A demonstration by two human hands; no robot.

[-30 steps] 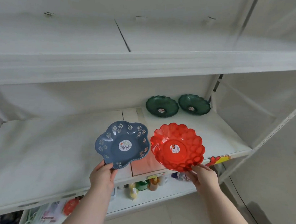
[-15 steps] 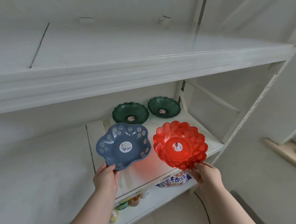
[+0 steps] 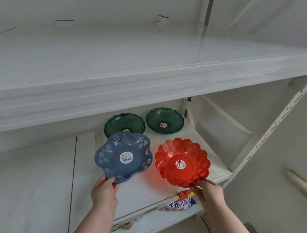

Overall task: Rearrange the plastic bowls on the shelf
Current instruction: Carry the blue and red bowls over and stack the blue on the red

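My left hand (image 3: 103, 192) grips the near rim of a blue flower-patterned bowl (image 3: 123, 157), held tilted above the white middle shelf (image 3: 139, 193). My right hand (image 3: 209, 189) pinches the near rim of a red translucent scalloped bowl (image 3: 182, 162), also tilted, over the shelf's right front part. Two dark green scalloped bowls (image 3: 124, 124) (image 3: 164, 120) sit side by side at the back of the same shelf. The blue bowl overlaps the front edge of the left green one in this view.
An upper shelf board (image 3: 147, 84) overhangs the bowls. A slotted upright post (image 3: 267, 133) bounds the shelf on the right. A printed packet (image 3: 177, 205) and small items lie on the lower shelf under the front edge. The shelf's left part shows bare white boards.
Both bowls have shifted a little farther in over the shelf, toward the green bowls. The view has turned slightly, so the upper shelf fills more of the frame.
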